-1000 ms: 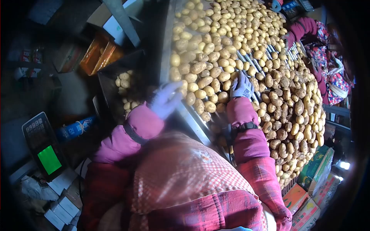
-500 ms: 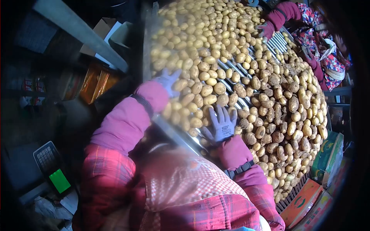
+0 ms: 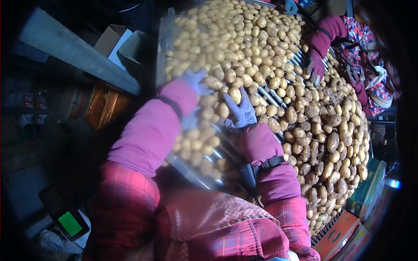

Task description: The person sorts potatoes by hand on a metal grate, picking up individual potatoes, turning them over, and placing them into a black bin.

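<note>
Potatoes cover a wide surface of metal rollers. My left hand, in a pale lilac glove, reaches over the pale potatoes on the left; its fingers look stretched out, though haze blurs them. Close to its right, my right hand in a matching glove lies on the potatoes with fingers spread. One potato sits between its thumb and index finger, touched but not visibly gripped. Darker, soil-covered potatoes are heaped to the right of it.
Across the rollers, a co-worker's gloved hand reaches down at the potatoes. A metal side rail borders the left. Cartons stand at lower right, a grey beam at upper left, and a device with a green screen at lower left.
My right hand has moved up and left, closer to my left hand, which has shifted slightly up. Bare rollers now show below my hands. The co-worker's hand has moved down and right.
</note>
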Tool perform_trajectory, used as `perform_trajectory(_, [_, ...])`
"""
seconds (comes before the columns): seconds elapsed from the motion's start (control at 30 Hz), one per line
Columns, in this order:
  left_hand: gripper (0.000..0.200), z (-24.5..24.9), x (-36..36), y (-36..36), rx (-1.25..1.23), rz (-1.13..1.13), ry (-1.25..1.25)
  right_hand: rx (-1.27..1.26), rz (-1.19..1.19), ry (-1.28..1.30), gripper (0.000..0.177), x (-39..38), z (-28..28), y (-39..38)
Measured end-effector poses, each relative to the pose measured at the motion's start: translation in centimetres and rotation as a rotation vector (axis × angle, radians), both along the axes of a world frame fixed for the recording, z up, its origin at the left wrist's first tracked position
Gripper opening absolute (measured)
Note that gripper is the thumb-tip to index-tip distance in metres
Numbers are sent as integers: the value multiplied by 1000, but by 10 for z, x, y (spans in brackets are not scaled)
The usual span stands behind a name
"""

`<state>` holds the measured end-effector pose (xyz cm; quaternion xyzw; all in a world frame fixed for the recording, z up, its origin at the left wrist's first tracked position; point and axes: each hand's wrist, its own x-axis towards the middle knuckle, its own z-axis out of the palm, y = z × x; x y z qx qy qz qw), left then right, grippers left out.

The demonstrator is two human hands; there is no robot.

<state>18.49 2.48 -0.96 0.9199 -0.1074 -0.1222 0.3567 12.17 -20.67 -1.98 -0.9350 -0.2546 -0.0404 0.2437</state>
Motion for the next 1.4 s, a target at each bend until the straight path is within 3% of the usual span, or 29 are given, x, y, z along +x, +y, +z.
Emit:
perform_trajectory(0.13, [52,5,21,-8,-872,367,291,-106,-74,45,75,42,-5,7])
perform_trajectory(0.2, [49,4,30,-8,-723,375,112,-58,-90,23,74,61,-4,9])
perform_trajectory(0.23, [48,-9,37,-1,-405,254,-99,-43,-99,-12,72,69,-5,10])
perform_trajectory(0.3, [46,-26,43,22,1,23,-444,-117,-127,-50,68,80,-6,15])
perform_trajectory(0.33, [45,-33,42,37,78,-91,-585,-115,-127,-16,67,83,-3,17])
perform_trajectory(0.43, [45,46,-13,32,-176,178,-95,-148,-159,-5,66,83,8,24])
perform_trajectory(0.47, [45,39,-29,45,-87,172,-229,-253,-141,55,75,90,-6,19])
perform_trajectory(0.5, [45,36,-46,57,0,162,-361,-312,-131,149,73,82,18,22])
perform_trajectory(0.53, [46,36,-63,68,28,165,-406,51,-15,369,71,82,7,11])
perform_trajectory(0.6, [47,33,-97,85,67,165,-480,382,97,224,64,64,16,-10])
perform_trajectory(0.67, [45,0,-130,93,-281,501,-195,185,-160,-8,47,20,64,-29])
perform_trajectory(0.7, [44,-8,-145,94,-445,658,-36,238,-274,-135,36,7,45,-53])
perform_trajectory(0.73, [40,-12,-150,101,-541,753,277,69,-385,-267,31,-14,32,-76])
perform_trajectory(0.77, [40,-15,-155,104,-433,536,173,-286,-290,-391,33,-41,40,-86])
perform_trajectory(0.83, [41,-8,-156,106,-216,211,32,-313,-458,5,46,-82,26,-96])
perform_trajectory(0.9, [45,37,-149,92,5,89,68,-530,-425,17,57,-110,41,-66])
perform_trajectory(0.93, [48,72,-144,80,121,71,141,-376,-431,-7,65,-113,26,-62])
perform_trajectory(0.97, [48,79,-142,74,203,42,180,-379,-523,153,71,-110,26,-49])
perform_trajectory(1.03, [48,85,-138,65,339,-28,220,-279,-550,-86,76,-101,1,-35])
perform_trajectory(1.1, [47,82,-132,66,457,-92,232,-222,-556,-9,78,-88,9,-14])
perform_trajectory(1.17, [46,78,-122,69,579,-156,240,-180,-392,-96,70,-70,-14,-10])
perform_trajectory(1.2, [45,76,-116,71,639,-188,243,-94,-358,84,72,-60,1,6])
perform_trajectory(1.23, [47,50,-115,76,614,-165,242,-8,-319,265,74,-53,19,29])
perform_trajectory(1.3, [56,-55,-94,109,336,4,195,-33,-403,63,58,-52,22,75])
perform_trajectory(1.33, [62,-115,-89,127,167,101,166,-1,-194,-269,57,-37,1,80])
perform_trajectory(1.37, [69,-171,-88,146,3,166,113,-162,-215,-264,56,-40,13,95])
perform_trajectory(1.4, [77,-172,-95,148,35,198,137,-33,-109,-165,56,-37,13,97])
